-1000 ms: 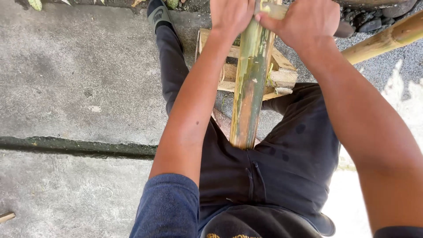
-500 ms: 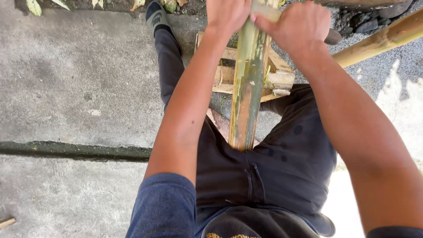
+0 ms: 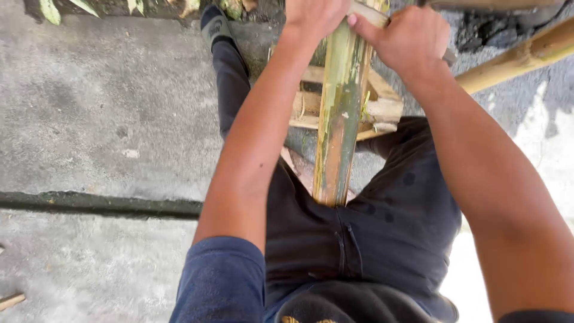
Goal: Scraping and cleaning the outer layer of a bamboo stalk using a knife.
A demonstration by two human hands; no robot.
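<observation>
Closest to the camera, against my dark trousers (image 3: 388, 239), the lower end of the split bamboo length (image 3: 338, 119) rests between my thighs and rises steeply away. Further up it crosses a small wooden frame (image 3: 382, 110) on the concrete floor (image 3: 101, 119). At its top my left hand (image 3: 314, 15) and right hand (image 3: 409, 42) each have their grip pressed tight round it. I judge the step is bracing and working that top end; more force calls for firm hold and a steady base. Since half a second ago, little has shifted.
</observation>
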